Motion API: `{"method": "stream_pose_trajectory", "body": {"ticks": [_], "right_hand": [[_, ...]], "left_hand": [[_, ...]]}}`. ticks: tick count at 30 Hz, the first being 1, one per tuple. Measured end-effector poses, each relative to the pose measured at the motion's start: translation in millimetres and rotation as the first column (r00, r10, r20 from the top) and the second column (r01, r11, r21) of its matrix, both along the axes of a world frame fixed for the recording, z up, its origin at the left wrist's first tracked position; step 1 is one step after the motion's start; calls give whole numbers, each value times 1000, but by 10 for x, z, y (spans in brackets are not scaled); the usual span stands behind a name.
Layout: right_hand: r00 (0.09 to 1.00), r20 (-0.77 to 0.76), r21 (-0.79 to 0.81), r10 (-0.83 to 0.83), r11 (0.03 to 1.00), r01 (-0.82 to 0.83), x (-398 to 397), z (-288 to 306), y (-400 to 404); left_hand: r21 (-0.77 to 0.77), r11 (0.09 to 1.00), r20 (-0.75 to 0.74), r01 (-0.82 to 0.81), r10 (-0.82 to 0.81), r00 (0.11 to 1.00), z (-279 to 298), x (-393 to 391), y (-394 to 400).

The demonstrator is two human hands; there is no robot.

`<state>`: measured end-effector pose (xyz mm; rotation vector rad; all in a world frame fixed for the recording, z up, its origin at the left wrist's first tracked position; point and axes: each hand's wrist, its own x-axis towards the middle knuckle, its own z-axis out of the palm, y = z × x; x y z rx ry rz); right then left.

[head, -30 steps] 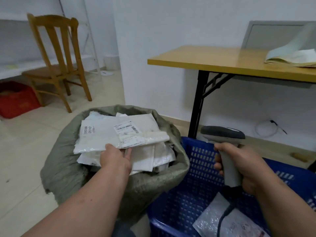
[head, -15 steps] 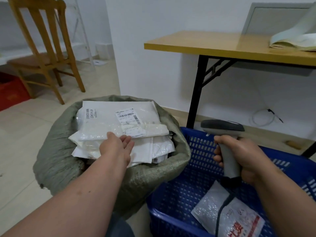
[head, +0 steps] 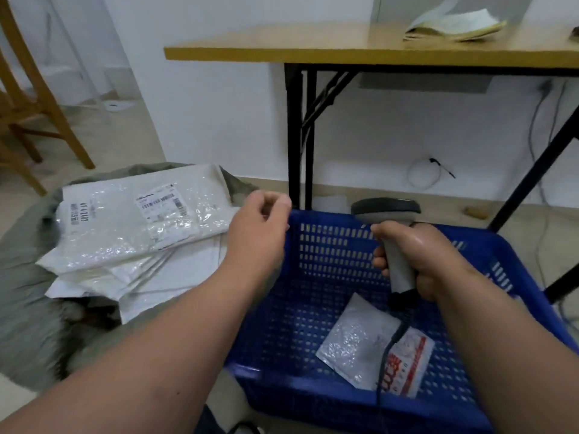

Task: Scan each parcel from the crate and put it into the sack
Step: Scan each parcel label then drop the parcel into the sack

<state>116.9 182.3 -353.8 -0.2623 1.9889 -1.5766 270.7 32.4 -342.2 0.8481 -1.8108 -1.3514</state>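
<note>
A grey-green sack [head: 28, 311] on the floor at the left is piled with white plastic parcels [head: 131, 227]; the top one shows a barcode label. To its right stands a blue perforated crate [head: 329, 274] with one silvery parcel [head: 357, 343] printed in red lying on its bottom. My left hand [head: 260, 233] hovers above the crate's left rim, fingers loosely curled, holding nothing. My right hand [head: 419, 261] grips the grey handle of a barcode scanner [head: 387, 211] over the crate, its cable trailing down across the parcel.
A wooden table [head: 360, 48] on black folding legs stands behind the crate, with a stack of paper [head: 454, 26] on it. A wooden chair [head: 28, 98] is at the far left. Cables lie along the white wall at the right.
My left hand has let go of the top white parcel on the sack and moved right, to the crate's rim. The view has swung right. The right hand still holds the scanner.
</note>
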Motion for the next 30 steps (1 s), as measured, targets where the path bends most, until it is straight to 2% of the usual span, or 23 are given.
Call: {"method": "stream_pose_trajectory", "body": {"ticks": [2, 5, 8, 10, 12, 17, 23, 27, 30], "right_hand": [[999, 27, 37, -44, 998, 43, -138, -115, 109], [990, 90, 86, -105, 991, 97, -379, -321, 278], [980, 140, 128, -142, 984, 124, -645, -537, 434], [969, 187, 143, -162, 980, 136, -825, -668, 508], [957, 234, 152, -172, 979, 139, -1006, -793, 548], [943, 280, 167, -178, 977, 134, -1482, -1168, 516], [929, 321, 258, -187, 960, 104, -1854, -1797, 497], [914, 358, 321, -190, 945, 71, -1946, -2159, 550], [906, 371, 325, -203, 942, 78, -1991, -2342, 616]], "left_hand": [[-71, 983, 118, 171, -162, 980, -114, -240, 178], [-90, 929, 297, 360, -320, 900, -382, -624, 381], [82, 889, 458, 450, -434, 775, -765, -1003, 501], [257, 870, 509, 421, -492, 706, -1078, -1227, 508], [368, 856, 550, 363, -515, 657, -1432, -1385, 486], [503, 843, 666, 189, -518, 537, -2396, -1525, 416], [500, 845, 774, 188, -534, 340, -3348, -1737, 445], [426, 891, 846, 158, -454, 278, -3813, -1826, 489], [391, 907, 890, 159, -416, 187, -4072, -1905, 492]]}}
